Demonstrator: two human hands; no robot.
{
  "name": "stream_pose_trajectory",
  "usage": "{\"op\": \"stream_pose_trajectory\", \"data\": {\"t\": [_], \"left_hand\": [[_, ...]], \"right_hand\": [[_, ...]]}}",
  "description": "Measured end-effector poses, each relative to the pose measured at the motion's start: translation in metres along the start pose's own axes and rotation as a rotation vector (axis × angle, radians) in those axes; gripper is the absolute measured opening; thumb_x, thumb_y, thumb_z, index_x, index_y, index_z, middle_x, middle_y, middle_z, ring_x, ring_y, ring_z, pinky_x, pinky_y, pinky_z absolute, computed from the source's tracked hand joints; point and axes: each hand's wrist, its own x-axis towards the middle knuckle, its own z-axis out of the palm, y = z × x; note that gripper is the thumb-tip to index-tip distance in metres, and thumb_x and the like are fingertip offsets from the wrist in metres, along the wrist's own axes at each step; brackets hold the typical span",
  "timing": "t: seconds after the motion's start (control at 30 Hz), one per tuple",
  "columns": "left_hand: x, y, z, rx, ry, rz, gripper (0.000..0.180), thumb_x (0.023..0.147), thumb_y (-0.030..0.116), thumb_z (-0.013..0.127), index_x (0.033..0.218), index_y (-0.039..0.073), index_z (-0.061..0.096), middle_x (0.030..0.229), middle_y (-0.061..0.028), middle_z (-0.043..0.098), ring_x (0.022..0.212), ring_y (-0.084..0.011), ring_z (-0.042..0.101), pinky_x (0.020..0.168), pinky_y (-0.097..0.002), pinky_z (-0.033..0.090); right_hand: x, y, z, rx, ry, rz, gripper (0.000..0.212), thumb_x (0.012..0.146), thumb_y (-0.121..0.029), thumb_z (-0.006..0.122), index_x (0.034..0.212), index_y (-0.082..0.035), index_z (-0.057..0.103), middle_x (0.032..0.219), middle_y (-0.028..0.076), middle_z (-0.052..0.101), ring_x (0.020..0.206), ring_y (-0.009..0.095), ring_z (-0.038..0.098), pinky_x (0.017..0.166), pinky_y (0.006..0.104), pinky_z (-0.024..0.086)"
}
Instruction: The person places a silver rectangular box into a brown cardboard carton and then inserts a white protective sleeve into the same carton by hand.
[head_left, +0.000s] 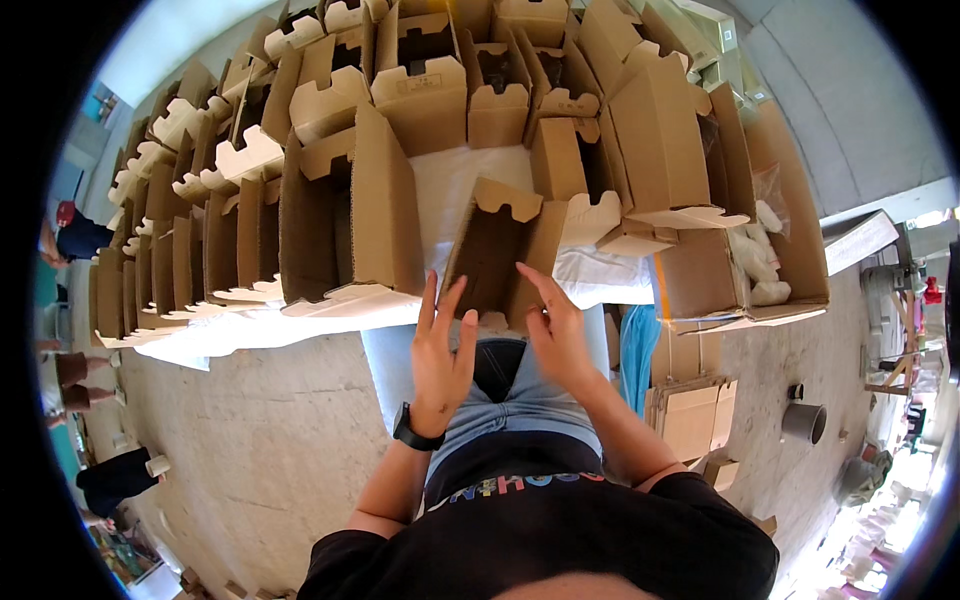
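Note:
A small open-topped cardboard box [491,255] stands in front of me at the near edge of the table, tilted slightly, its inside dark and its far flap notched. My left hand [441,350] is at its near left side, fingers stretched and apart. Against its right wall lies my right hand [562,338], index finger extended along the cardboard and thumb apart from it. Whether the fingertips press on the box is hard to make out. A larger open box [385,200] stands just left, and another box [562,165] is behind to the right.
Rows of open cardboard boxes [420,105] fill the table's left and back. White cloth [450,195] covers the tabletop. At right, a wide carton [790,220] holds white wrapped pieces. Flattened cardboard [690,420] and a grey bucket [803,423] are on the floor; other people are at far left.

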Motion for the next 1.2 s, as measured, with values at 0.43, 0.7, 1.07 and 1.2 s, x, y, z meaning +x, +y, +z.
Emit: {"op": "stream_pose_trajectory", "data": {"t": [0.43, 0.7, 1.07, 1.2], "left_hand": [[-0.015, -0.020, 0.004, -0.698, 0.216, -0.410, 0.047, 0.095, 0.012, 0.053, 0.138, -0.001, 0.040, 0.123, -0.0074, 0.053, 0.103, -0.0116, 0.052, 0.092, -0.0243, 0.040], [-0.019, -0.019, 0.006, -0.820, 0.032, -0.405, 0.076, 0.078, -0.015, 0.056, 0.145, 0.001, 0.024, 0.132, -0.0108, 0.046, 0.119, -0.0163, 0.046, 0.103, -0.0300, 0.035], [-0.026, -0.044, 0.016, -0.680, 0.001, -0.238, 0.085, 0.076, -0.018, 0.055, 0.148, 0.003, 0.015, 0.148, -0.0079, 0.026, 0.120, -0.0163, 0.043, 0.107, -0.0327, 0.031], [-0.027, -0.049, 0.017, -0.700, -0.002, -0.241, 0.084, 0.076, -0.018, 0.055, 0.148, 0.003, 0.016, 0.152, -0.0071, 0.020, 0.120, -0.0160, 0.042, 0.108, -0.0337, 0.030]], "right_hand": [[0.005, 0.029, -0.025, 0.372, -0.157, 0.219, 0.054, 0.084, 0.006, 0.045, 0.136, -0.003, 0.044, 0.119, -0.002, 0.051, 0.077, 0.002, 0.039, 0.070, 0.0164, 0.034], [0.014, 0.034, -0.022, 0.167, -0.017, 0.069, 0.045, 0.084, 0.005, 0.047, 0.129, -0.001, 0.049, 0.127, 0.008, 0.051, 0.115, 0.013, 0.048, 0.094, 0.0241, 0.037], [0.047, -0.003, 0.002, -0.929, -0.105, -0.562, 0.044, 0.072, -0.002, 0.056, 0.116, 0.004, 0.055, 0.119, 0.016, 0.056, 0.117, 0.026, 0.052, 0.107, 0.0428, 0.031], [0.078, 0.002, 0.006, -1.002, 0.016, -0.581, 0.057, 0.073, -0.001, 0.059, 0.127, 0.007, 0.044, 0.134, 0.018, 0.046, 0.126, 0.027, 0.044, 0.108, 0.0383, 0.031]]}}
